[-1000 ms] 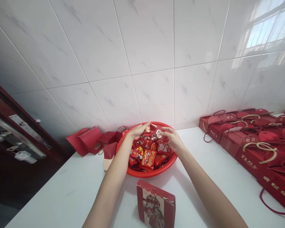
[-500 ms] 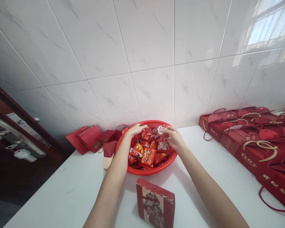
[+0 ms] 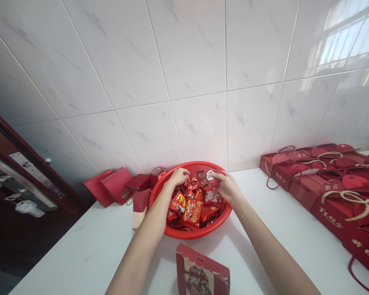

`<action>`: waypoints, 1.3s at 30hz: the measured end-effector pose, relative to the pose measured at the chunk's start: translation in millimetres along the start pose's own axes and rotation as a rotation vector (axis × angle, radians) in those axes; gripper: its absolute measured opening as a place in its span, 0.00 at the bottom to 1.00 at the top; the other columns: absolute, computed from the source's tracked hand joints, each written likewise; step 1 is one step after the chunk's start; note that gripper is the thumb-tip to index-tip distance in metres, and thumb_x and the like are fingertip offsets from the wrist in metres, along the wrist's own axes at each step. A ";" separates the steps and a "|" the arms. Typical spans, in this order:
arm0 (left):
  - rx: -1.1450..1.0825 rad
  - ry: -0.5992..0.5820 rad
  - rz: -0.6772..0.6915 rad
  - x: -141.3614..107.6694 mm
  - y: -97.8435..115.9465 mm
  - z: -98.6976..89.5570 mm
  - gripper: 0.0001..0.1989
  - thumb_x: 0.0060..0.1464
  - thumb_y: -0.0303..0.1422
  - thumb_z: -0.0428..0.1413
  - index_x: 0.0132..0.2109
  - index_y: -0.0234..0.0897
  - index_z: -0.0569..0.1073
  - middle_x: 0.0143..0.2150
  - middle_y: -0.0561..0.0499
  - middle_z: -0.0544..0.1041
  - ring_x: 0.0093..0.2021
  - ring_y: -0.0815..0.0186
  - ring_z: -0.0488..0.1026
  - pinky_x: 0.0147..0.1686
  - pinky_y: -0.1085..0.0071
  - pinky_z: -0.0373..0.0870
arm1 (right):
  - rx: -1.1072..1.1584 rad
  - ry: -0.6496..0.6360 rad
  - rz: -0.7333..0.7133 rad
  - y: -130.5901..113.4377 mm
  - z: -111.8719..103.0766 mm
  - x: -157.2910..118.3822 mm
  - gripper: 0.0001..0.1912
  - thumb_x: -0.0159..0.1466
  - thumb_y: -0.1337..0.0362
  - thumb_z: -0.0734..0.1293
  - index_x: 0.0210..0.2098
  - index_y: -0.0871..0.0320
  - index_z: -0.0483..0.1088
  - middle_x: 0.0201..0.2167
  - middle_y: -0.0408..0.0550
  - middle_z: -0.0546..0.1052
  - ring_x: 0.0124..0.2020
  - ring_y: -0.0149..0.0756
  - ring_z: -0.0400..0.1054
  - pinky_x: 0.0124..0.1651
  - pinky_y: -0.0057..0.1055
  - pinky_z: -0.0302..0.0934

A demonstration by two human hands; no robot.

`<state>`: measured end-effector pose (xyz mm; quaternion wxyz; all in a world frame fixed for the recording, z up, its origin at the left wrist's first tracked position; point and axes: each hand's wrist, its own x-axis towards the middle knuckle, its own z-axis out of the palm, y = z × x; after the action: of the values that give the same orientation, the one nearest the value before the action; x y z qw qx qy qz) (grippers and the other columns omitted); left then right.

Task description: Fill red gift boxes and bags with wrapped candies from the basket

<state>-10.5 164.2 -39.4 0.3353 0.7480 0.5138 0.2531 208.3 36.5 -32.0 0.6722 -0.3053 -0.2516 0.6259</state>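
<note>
The right hand [image 3: 230, 188] pinches a packet [image 3: 209, 175] at its fingertips, over the basket [image 3: 192, 234]; so small a grip could let it slip onto the sweets [image 3: 193, 209] below. Whether the curled left hand [image 3: 178, 177] holds anything, I cannot tell.

To your left: dark-red door [image 3: 12, 235] with silver metal fittings [image 3: 46, 200] | facing you: glossy white, grey-veined tiled wall [image 3: 193, 49] | upper right: bright window reflection [image 3: 340, 47] | on your right: dark-red cardboard boxes [image 3: 329, 215] with rope handles [image 3: 347, 197]

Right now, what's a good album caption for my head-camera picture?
Left hand and right hand at a red basket of shiny packets, box in front.
</note>
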 end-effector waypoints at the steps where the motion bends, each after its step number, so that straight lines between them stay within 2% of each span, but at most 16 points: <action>1: 0.037 0.015 -0.001 0.9 1.1 4.5 0.04 0.41 0.29 0.63 0.30 0.40 0.80 0.34 0.48 0.82 0.45 0.54 0.76 0.46 0.66 0.67 | -0.005 -0.002 -0.008 -0.3 0.2 -0.3 0.16 0.40 0.68 0.78 0.23 0.56 0.68 0.20 0.40 0.73 0.22 0.31 0.67 0.28 0.30 0.64; 4: 0.150 0.030 -0.012 3.6 5.3 20.9 0.09 0.40 0.28 0.64 0.34 0.40 0.81 0.40 0.47 0.82 0.49 0.54 0.75 0.49 0.66 0.67 | -0.017 0.007 -0.018 -1.8 0.8 -1.6 0.15 0.39 0.68 0.78 0.22 0.57 0.70 0.21 0.41 0.74 0.23 0.31 0.66 0.27 0.28 0.63; 7: 0.226 0.021 -0.033 5.0 9.2 36.2 0.08 0.37 0.24 0.65 0.28 0.40 0.78 0.36 0.46 0.82 0.48 0.53 0.75 0.49 0.65 0.66 | -0.041 0.018 -0.004 -3.1 0.6 -3.2 0.14 0.40 0.67 0.78 0.22 0.57 0.71 0.20 0.40 0.73 0.22 0.29 0.64 0.26 0.27 0.60; 10: 0.255 0.022 -0.050 4.2 11.9 43.8 0.09 0.35 0.20 0.64 0.22 0.38 0.74 0.32 0.45 0.80 0.45 0.51 0.76 0.48 0.62 0.66 | -0.050 0.018 0.005 -3.5 0.0 -4.4 0.14 0.40 0.67 0.79 0.24 0.58 0.72 0.21 0.40 0.74 0.22 0.28 0.65 0.27 0.27 0.60; 14: 0.199 0.021 -0.043 2.1 18.4 37.5 0.09 0.34 0.22 0.66 0.22 0.37 0.75 0.29 0.48 0.79 0.42 0.54 0.76 0.45 0.63 0.68 | -0.061 -0.002 0.011 -2.7 -0.6 -4.6 0.16 0.41 0.66 0.79 0.29 0.58 0.75 0.22 0.40 0.75 0.23 0.29 0.65 0.28 0.28 0.61; 16: 0.137 0.039 -0.013 1.3 26.0 29.6 0.09 0.35 0.25 0.68 0.29 0.36 0.79 0.33 0.48 0.80 0.42 0.55 0.76 0.46 0.64 0.69 | -0.073 -0.012 0.002 -2.1 -0.9 -3.7 0.16 0.41 0.66 0.78 0.30 0.58 0.75 0.23 0.40 0.75 0.23 0.29 0.66 0.28 0.28 0.61; 18: 0.063 0.052 0.037 -0.7 36.6 22.1 0.15 0.39 0.28 0.68 0.39 0.35 0.81 0.39 0.47 0.81 0.43 0.58 0.76 0.47 0.64 0.70 | -0.073 -0.007 -0.014 -1.7 -1.3 -2.2 0.16 0.41 0.66 0.78 0.29 0.58 0.74 0.23 0.41 0.75 0.24 0.29 0.67 0.28 0.27 0.62; 21: -0.188 -0.021 0.141 -7.2 53.7 16.3 0.24 0.41 0.32 0.69 0.48 0.33 0.80 0.44 0.44 0.81 0.44 0.60 0.76 0.48 0.63 0.71 | -0.056 0.021 -0.019 -1.6 -1.7 0.1 0.16 0.40 0.66 0.79 0.27 0.58 0.74 0.23 0.41 0.75 0.22 0.28 0.66 0.26 0.26 0.61; 24: -0.385 -0.135 0.197 -15.5 65.8 17.2 0.25 0.36 0.33 0.72 0.45 0.32 0.80 0.44 0.44 0.81 0.43 0.60 0.76 0.47 0.62 0.72 | -0.063 0.010 -0.017 -1.8 -2.0 1.1 0.16 0.39 0.65 0.79 0.26 0.58 0.74 0.22 0.40 0.74 0.21 0.26 0.64 0.24 0.25 0.60; 27: -0.399 -0.187 0.197 -20.5 70.6 19.1 0.25 0.33 0.32 0.73 0.42 0.32 0.81 0.44 0.45 0.82 0.43 0.60 0.76 0.48 0.62 0.72 | -0.092 -0.023 -0.031 -1.7 -2.5 0.8 0.15 0.40 0.65 0.79 0.26 0.59 0.73 0.21 0.39 0.72 0.20 0.25 0.62 0.23 0.25 0.57; 32: -0.429 -0.270 0.183 -22.9 71.7 18.1 0.19 0.37 0.32 0.70 0.41 0.33 0.82 0.41 0.45 0.83 0.43 0.60 0.77 0.50 0.62 0.71 | -0.093 -0.016 -0.004 -1.7 -3.0 -0.1 0.15 0.41 0.66 0.79 0.27 0.59 0.74 0.22 0.39 0.73 0.21 0.25 0.62 0.23 0.25 0.56; 35: -0.449 -0.282 0.196 -24.3 73.2 18.0 0.20 0.37 0.31 0.70 0.42 0.33 0.82 0.41 0.46 0.83 0.41 0.62 0.77 0.49 0.63 0.71 | -0.101 -0.052 -0.004 -2.0 -2.3 -0.5 0.15 0.41 0.66 0.80 0.28 0.58 0.75 0.23 0.40 0.74 0.22 0.26 0.64 0.24 0.25 0.58; 39: -0.478 -0.234 0.223 -26.0 74.8 18.5 0.20 0.36 0.30 0.71 0.41 0.33 0.81 0.43 0.47 0.82 0.40 0.65 0.76 0.47 0.66 0.71 | -0.084 -0.091 0.015 -2.0 -1.9 -0.6 0.17 0.42 0.63 0.81 0.28 0.59 0.76 0.25 0.42 0.77 0.23 0.26 0.67 0.27 0.25 0.62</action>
<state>38.7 116.8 4.7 0.5292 0.7237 0.3119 0.3144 210.9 35.7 -31.9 0.6419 -0.3064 -0.3054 0.6331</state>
